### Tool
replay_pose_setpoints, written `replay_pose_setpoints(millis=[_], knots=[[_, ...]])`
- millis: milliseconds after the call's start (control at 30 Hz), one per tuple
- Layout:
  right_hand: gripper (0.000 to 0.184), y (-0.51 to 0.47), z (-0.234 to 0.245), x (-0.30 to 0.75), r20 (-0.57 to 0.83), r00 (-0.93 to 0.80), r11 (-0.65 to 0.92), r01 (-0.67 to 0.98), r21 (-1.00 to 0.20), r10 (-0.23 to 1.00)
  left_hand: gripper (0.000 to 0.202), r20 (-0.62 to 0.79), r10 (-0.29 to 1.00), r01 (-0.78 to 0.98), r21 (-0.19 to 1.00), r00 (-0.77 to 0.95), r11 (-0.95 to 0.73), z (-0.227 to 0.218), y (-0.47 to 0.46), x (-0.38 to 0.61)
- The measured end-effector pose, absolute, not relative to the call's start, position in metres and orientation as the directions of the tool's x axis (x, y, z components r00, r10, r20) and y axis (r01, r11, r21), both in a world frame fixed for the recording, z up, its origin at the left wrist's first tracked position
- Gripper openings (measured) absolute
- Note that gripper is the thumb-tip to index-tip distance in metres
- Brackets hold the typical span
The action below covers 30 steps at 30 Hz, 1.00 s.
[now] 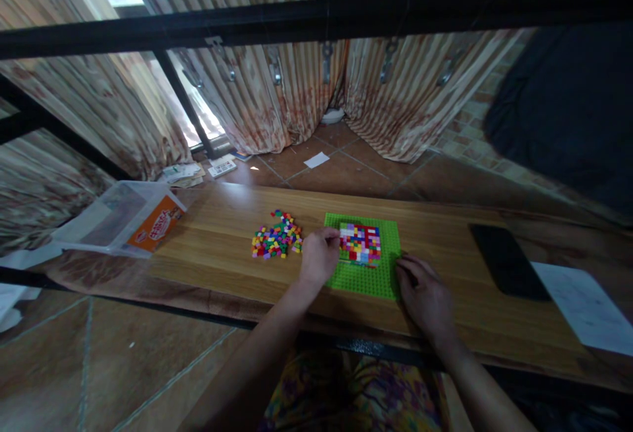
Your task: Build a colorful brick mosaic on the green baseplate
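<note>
A green studded baseplate [390,280] lies on the wooden table in front of me. On it stands a block built of many small coloured toy bricks [363,242], its top a patchwork of red, white, yellow, pink and blue. My left hand [319,257] is at the block's left side, thumb and fingertips pinched together; whatever is between them is too small to make out. At the plate's right edge, my right hand [428,297] rests with curled fingers gripping the rim. Left of my left hand lies a loose pile of small coloured bricks [277,237].
A clear plastic box [106,217] with an orange label stands at the table's left end. To the right lie a black flat object [509,260] and a white sheet [586,307]. A black metal bar [316,16] with hanging clips crosses above, before striped curtains [277,102].
</note>
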State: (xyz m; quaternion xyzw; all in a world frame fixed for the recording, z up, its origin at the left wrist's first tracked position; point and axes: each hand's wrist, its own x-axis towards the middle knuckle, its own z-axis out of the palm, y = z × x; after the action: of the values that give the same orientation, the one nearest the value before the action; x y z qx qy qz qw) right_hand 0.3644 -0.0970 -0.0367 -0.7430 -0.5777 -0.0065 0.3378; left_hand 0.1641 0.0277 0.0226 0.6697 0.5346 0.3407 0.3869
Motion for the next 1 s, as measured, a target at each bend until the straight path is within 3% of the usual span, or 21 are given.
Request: replay_pose_setpoints(millis=[233,600,1000], knots=[[0.034,-0.097,-0.037,0.365,0.405,0.329,-0.089,0.857,-0.508,0.853,0.017,-0.072,0.984,0.296,0.955,0.161,0.021,0.012,0.037,0.163],[0.034,-0.098,-0.038,0.366,0.408,0.329,-0.090,0.858,-0.505,0.851,0.014,-0.193,0.968,0.129,0.976,0.163,0.173,0.006,0.045,0.171],[0.036,-0.097,-0.041,0.370,0.432,0.299,-0.048,0.863,-0.502,0.851,0.010,-0.287,0.949,0.098,0.956,0.132,0.275,0.014,0.046,0.180]])
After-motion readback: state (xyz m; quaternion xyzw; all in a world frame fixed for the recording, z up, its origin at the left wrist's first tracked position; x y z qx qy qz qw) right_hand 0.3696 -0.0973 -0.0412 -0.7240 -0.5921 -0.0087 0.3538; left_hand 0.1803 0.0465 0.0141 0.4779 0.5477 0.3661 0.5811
